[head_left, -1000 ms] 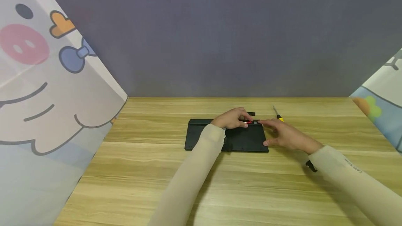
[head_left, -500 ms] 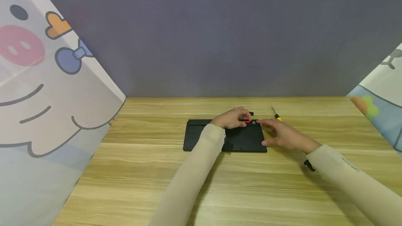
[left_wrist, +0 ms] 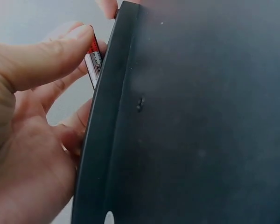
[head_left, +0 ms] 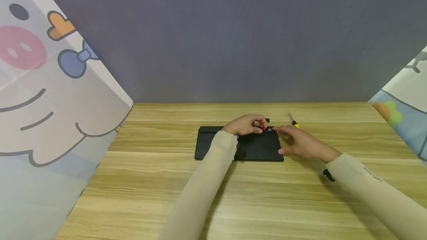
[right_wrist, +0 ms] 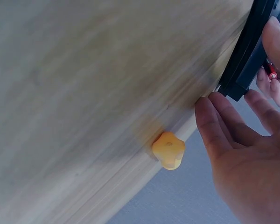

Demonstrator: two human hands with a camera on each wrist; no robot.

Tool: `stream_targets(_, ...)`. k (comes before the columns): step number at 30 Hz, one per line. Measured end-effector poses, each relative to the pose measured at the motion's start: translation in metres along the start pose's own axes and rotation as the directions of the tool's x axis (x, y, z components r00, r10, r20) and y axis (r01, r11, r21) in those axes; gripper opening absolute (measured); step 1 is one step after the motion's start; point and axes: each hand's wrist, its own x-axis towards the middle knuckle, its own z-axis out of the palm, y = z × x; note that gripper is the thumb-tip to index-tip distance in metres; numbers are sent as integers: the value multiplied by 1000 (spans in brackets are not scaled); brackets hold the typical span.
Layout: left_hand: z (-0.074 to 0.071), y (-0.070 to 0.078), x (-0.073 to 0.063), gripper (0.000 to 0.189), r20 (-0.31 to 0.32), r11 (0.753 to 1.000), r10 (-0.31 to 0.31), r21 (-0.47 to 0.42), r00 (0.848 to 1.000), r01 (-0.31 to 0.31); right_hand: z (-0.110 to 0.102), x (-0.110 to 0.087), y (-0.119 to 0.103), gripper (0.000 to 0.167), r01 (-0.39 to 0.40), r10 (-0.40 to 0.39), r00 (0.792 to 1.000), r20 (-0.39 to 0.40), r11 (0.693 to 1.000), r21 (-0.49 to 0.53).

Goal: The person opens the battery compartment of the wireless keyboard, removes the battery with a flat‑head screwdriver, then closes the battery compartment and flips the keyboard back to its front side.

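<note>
A black keyboard [head_left: 260, 147] lies on the table with its underside up, small screws along it. At its far edge my left hand [head_left: 245, 125] pinches a red and white AA battery [left_wrist: 94, 56] between thumb and fingers. In the left wrist view that battery stands tilted behind the keyboard's raised back ridge [left_wrist: 105, 112], which hides its lower end. My right hand [head_left: 301, 143] rests at the keyboard's right end, fingertips at the far corner and thumb by the side edge. The right wrist view shows its fingers nearly straight, with the battery's red end [right_wrist: 271, 70] beyond.
Behind the keyboard lies a small black strip [head_left: 267, 120], partly hidden by my left hand. A screwdriver [head_left: 293, 119] with a yellow and black handle lies past my right hand. A grey partition [head_left: 247, 47] rises at the table's back edge.
The battery has turned in my left fingers, so less of its red side shows. My left hand has shifted slightly left; the right hand has stayed at the keyboard's end.
</note>
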Motion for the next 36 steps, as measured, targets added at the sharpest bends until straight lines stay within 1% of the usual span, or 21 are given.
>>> stream_targets(9, 0, 0, 0, 12, -18, 1000, 28, -3, 999, -28, 0, 0, -1, 78, -9, 9, 1000, -2, 1000, -6)
stream_targets(12, 1, 0, 0, 10, -41, 999, 32, -3, 999, -32, 1, -1, 0, 78, -13, 13, 1000, 1, 1000, 7)
stream_targets(15, 0, 1, -1, 10, -78, 999, 37, -1, 996, -37, 1, 0, 0, 78, -13, 13, 1000, 5, 1000, 10)
stream_targets(19, -3, 2, -2, 13, -109, 998, 60, -26, 992, -63, 1, 1, 0, 77, -1, 1, 1000, 1, 1000, 4)
stream_targets(22, -7, 3, -3, 15, -114, 996, 78, -37, 990, -82, 1, 1, 0, 77, 8, -8, 1000, -3, 1000, 1)
stream_targets(25, -12, 3, -7, 14, -123, 996, 79, -39, 989, -84, 1, 1, 1, 78, 4, -4, 1000, 1, 1000, -1)
stream_targets(32, -30, 4, -21, 9, -166, 998, 55, -6, 985, -57, 0, 1, -1, 78, -4, 4, 1000, 6, 1000, 2)
stream_targets(36, -40, 2, -28, 6, -182, 997, 74, -19, 980, -79, 0, 1, -1, 78, 5, -5, 1000, 7, 1000, 3)
